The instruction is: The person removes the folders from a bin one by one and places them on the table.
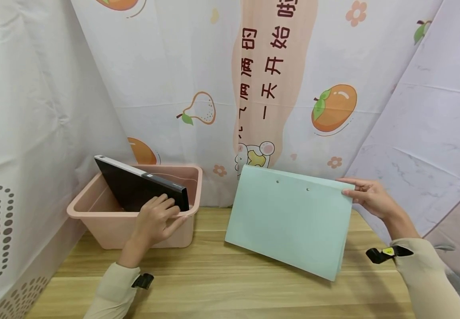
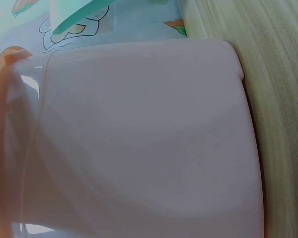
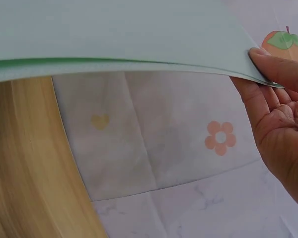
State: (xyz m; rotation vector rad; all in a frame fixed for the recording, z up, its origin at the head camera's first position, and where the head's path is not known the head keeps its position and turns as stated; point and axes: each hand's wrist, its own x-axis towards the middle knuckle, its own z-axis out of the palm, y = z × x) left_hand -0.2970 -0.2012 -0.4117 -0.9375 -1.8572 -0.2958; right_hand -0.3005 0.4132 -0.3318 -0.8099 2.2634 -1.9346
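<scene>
From where I stand, the pale green folder [image 1: 287,219] is up in the person's right hand [image 1: 375,201]. That hand pinches it by the top corner on its own side, with the thumb on the front and the fingers behind. The folder tips down to the right, and two small dots show near its top. I can't tell if its low edge touches the bench [image 1: 214,279].

The left hand [image 1: 154,223] is well apart from the folder. It grips the front rim of a pink bin [image 1: 108,228], with its fingers over the top and its thumb outside. In the bin is a flat black case [image 1: 138,188], just beside those fingers. It leans, and its far end pokes up over the rim.

Wood shows between the bin and the folder, and a wide strip of it runs in front. The fruit cloth [image 1: 154,53] hangs close behind both. The right hand is out by the bench's right edge.
</scene>
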